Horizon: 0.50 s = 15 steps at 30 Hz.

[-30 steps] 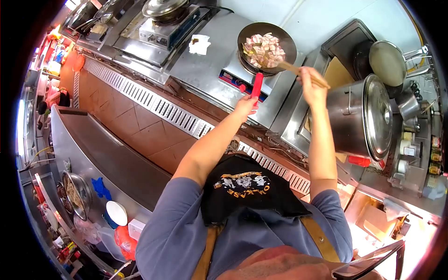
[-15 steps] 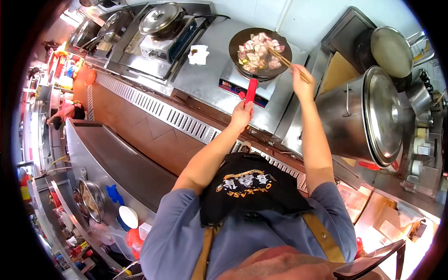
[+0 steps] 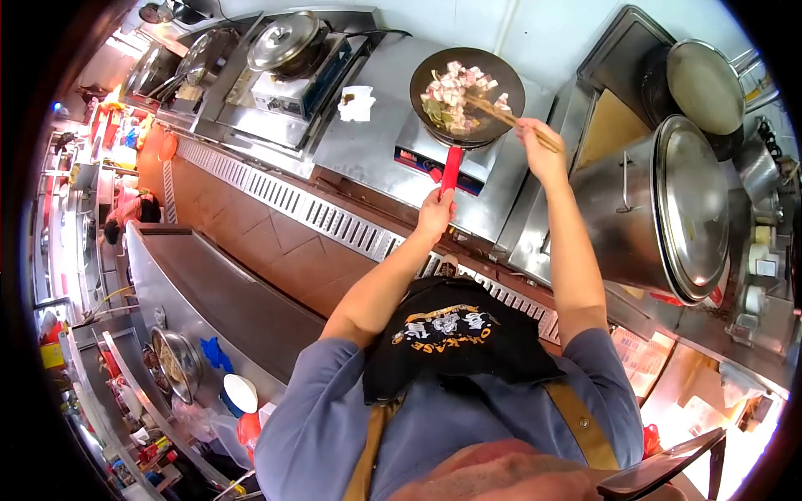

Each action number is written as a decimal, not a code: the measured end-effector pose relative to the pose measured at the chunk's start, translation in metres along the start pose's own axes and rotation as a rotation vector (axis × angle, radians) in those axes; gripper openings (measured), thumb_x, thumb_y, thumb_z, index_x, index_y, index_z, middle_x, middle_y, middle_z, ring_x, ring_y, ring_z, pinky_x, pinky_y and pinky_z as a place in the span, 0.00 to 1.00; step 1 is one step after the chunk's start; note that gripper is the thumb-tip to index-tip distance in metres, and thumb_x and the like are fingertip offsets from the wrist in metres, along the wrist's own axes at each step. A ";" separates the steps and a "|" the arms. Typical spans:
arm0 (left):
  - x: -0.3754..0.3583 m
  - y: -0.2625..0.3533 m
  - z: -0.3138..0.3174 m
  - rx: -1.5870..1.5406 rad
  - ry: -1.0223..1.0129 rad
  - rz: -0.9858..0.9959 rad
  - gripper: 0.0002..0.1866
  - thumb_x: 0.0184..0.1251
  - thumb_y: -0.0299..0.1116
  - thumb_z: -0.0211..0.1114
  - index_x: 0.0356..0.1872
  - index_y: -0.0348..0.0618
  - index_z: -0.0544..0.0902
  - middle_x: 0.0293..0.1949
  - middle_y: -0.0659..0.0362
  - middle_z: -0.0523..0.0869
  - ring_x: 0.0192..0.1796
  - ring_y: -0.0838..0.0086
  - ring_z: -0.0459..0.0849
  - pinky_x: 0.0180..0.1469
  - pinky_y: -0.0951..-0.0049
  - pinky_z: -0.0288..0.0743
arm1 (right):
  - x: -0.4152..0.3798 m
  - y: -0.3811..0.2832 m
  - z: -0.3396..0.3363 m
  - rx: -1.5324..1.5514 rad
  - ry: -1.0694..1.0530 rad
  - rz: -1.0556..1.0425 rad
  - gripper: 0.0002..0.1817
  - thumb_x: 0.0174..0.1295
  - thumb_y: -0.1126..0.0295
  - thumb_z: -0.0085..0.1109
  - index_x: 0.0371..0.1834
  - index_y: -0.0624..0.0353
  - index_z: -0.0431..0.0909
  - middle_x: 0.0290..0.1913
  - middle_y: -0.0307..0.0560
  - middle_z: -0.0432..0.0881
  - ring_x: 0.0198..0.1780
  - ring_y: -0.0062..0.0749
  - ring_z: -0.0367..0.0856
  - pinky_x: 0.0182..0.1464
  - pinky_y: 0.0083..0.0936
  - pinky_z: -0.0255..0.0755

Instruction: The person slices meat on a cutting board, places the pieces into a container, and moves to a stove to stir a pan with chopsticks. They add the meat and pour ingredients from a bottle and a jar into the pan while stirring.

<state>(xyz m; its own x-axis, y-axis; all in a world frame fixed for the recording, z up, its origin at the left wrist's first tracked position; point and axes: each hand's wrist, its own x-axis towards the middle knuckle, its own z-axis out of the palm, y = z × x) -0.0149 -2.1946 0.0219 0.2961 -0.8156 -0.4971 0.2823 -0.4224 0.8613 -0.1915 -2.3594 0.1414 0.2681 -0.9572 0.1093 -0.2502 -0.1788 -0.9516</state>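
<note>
A dark frying pan (image 3: 510, 73) sits on a portable stove (image 3: 418, 159) with a red and blue front panel. My left hand (image 3: 435, 214) is wrapped round the pan's red handle (image 3: 451, 169). Pinched in my right hand (image 3: 543, 150) is a pair of wooden chopsticks (image 3: 507, 115), their tips among the food in the pan. Pale pink meat pieces (image 3: 455, 85) are heaped toward the pan's far and left side. Greenish-brown leaves and yellowish bits (image 3: 436, 112) lie at the near left of the pan.
A tall lidded stockpot (image 3: 618, 217) stands close beside my right arm. Left of the pan lies a white cloth or tissue (image 3: 357, 103) on the steel counter (image 3: 368, 150). Farther left, a lidded pot (image 3: 288, 46) rests on another stove. Behind me runs a steel worktop (image 3: 225, 267).
The chopsticks have swung flatter, and the meat has shifted toward the pan's left, baring its right side. Leaves now show at the near left. My left hand keeps its hold on the handle.
</note>
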 end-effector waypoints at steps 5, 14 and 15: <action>-0.004 -0.009 -0.005 -0.106 -0.070 -0.042 0.18 0.73 0.42 0.58 0.54 0.40 0.76 0.32 0.61 0.81 0.28 0.78 0.78 0.31 0.78 0.74 | -0.030 -0.054 -0.014 0.195 -0.027 0.013 0.14 0.72 0.70 0.48 0.53 0.67 0.78 0.46 0.50 0.84 0.46 0.31 0.85 0.50 0.23 0.77; 0.002 -0.012 -0.033 -0.170 -0.261 -0.058 0.22 0.64 0.45 0.67 0.55 0.47 0.78 0.45 0.60 0.83 0.39 0.73 0.83 0.37 0.70 0.79 | 0.000 -0.035 -0.027 -0.032 0.068 -0.003 0.21 0.75 0.61 0.45 0.61 0.67 0.71 0.55 0.56 0.80 0.53 0.40 0.83 0.53 0.30 0.78; -0.008 -0.009 -0.039 -0.221 -0.274 -0.106 0.21 0.65 0.44 0.66 0.56 0.46 0.78 0.44 0.59 0.83 0.41 0.71 0.83 0.41 0.67 0.78 | 0.011 -0.017 -0.026 -0.083 -0.015 0.011 0.21 0.74 0.60 0.46 0.61 0.66 0.71 0.55 0.56 0.80 0.53 0.39 0.83 0.53 0.30 0.77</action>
<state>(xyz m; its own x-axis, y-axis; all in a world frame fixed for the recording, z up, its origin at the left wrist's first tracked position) 0.0154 -2.1687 0.0140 0.0078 -0.8599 -0.5104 0.4976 -0.4394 0.7479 -0.2086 -2.3725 0.1666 0.2789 -0.9557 0.0936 -0.3294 -0.1867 -0.9255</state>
